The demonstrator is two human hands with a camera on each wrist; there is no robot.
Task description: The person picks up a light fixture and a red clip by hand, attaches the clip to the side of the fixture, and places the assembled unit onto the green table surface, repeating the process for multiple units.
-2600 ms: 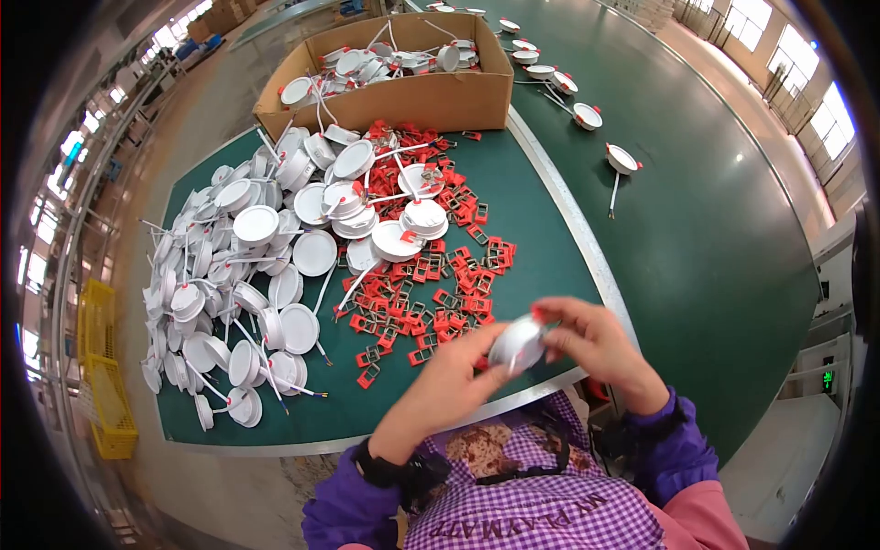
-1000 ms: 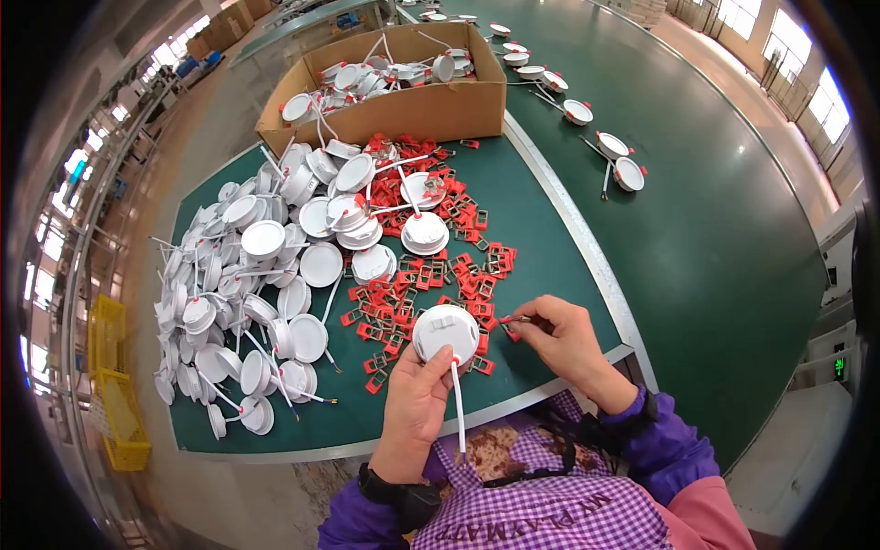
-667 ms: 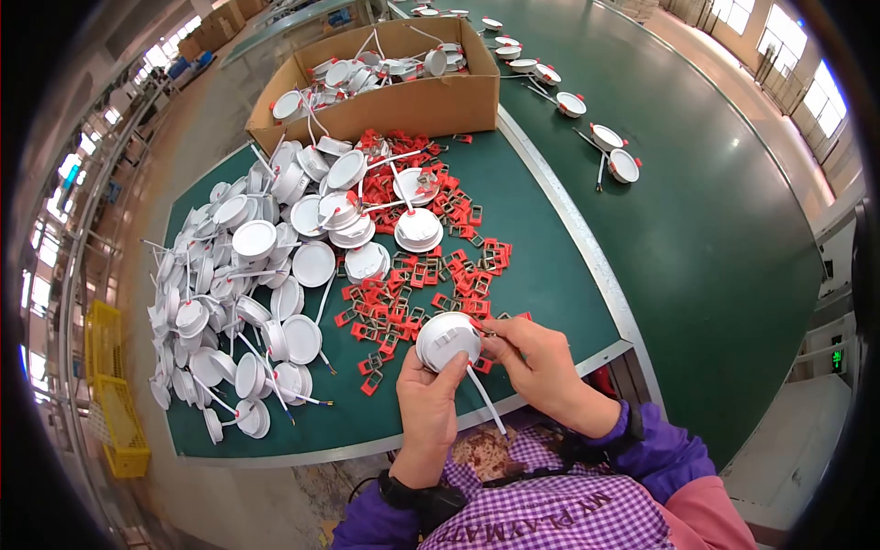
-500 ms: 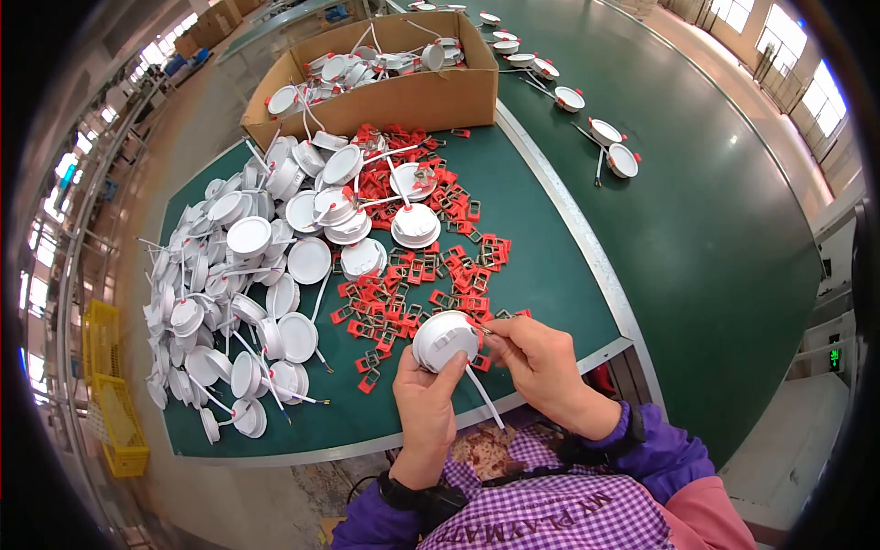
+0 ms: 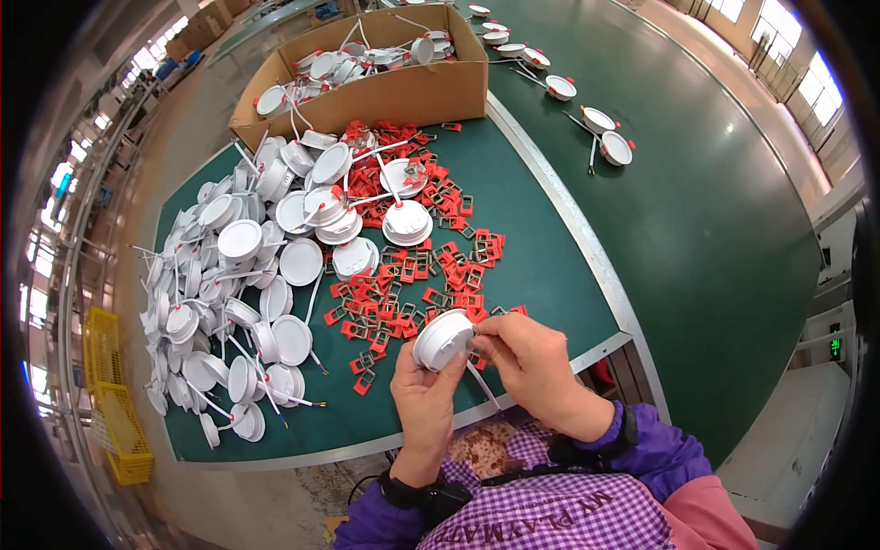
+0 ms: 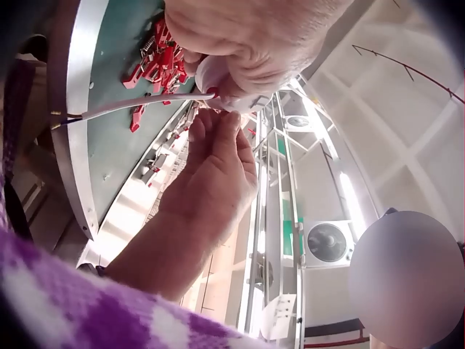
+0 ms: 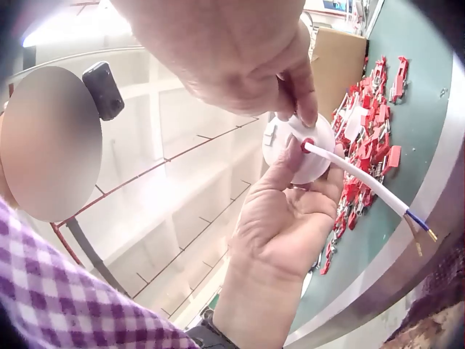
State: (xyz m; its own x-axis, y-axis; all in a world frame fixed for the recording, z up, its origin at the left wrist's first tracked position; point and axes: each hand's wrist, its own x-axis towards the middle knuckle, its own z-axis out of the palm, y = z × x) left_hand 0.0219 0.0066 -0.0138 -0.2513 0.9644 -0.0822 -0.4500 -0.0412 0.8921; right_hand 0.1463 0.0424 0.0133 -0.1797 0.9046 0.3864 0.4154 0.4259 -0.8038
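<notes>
My left hand (image 5: 423, 403) holds a white round downlight (image 5: 444, 339) above the table's front edge, its back face turned up and tilted. The thumb lies across the back, beside the red grommet where the white cable (image 7: 356, 173) leaves. In the right wrist view the cable hangs free, with bare wire ends. My right hand (image 5: 536, 362) pinches at the downlight's right rim, thumb and forefinger together. The small red spring clip in that pinch is mostly hidden by the fingers. Both hands meet at the downlight in the left wrist view too.
A heap of white downlights (image 5: 240, 240) covers the table's left side. Beside it lie scattered red spring clips (image 5: 394, 298). A cardboard box (image 5: 367, 108) of downlights stands behind. Past a metal rail on the right, a green belt (image 5: 697, 275) carries a row of clipped downlights (image 5: 616, 148).
The earlier downlight left my hands and another appeared on the belt. My left hand took one from the pile. My right hand brought a red spring clip from the table to its rim.
</notes>
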